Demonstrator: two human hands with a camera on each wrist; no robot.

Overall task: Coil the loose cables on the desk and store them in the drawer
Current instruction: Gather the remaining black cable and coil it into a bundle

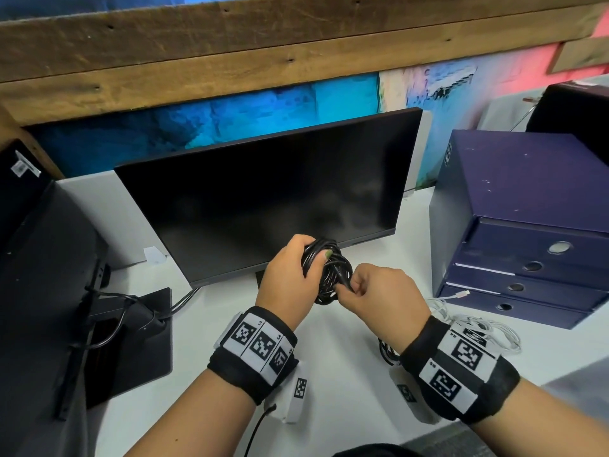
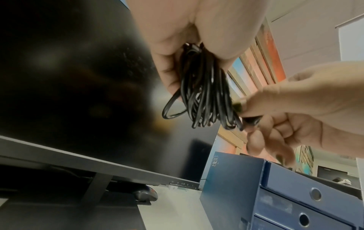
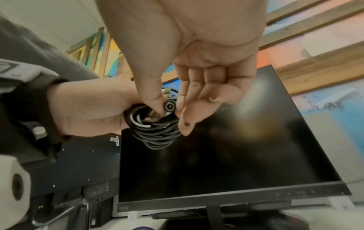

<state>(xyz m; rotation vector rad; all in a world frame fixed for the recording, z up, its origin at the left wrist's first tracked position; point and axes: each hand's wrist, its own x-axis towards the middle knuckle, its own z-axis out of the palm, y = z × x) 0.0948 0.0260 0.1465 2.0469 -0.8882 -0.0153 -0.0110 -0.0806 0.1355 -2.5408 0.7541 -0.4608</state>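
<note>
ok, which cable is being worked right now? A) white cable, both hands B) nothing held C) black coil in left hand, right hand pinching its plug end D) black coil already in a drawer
C: the left hand grips the black coil in front of the monitor while the right hand pinches its plug end; the white cable lies on the desk.

Both forearms reach forward, marker bands on the wrists. Left hand (image 1: 290,278) has its fingers curled in a tight grip, thumb across the front. Right hand (image 1: 379,291) pinches with thumb and forefinger, the other fingers loosely bent.
</note>
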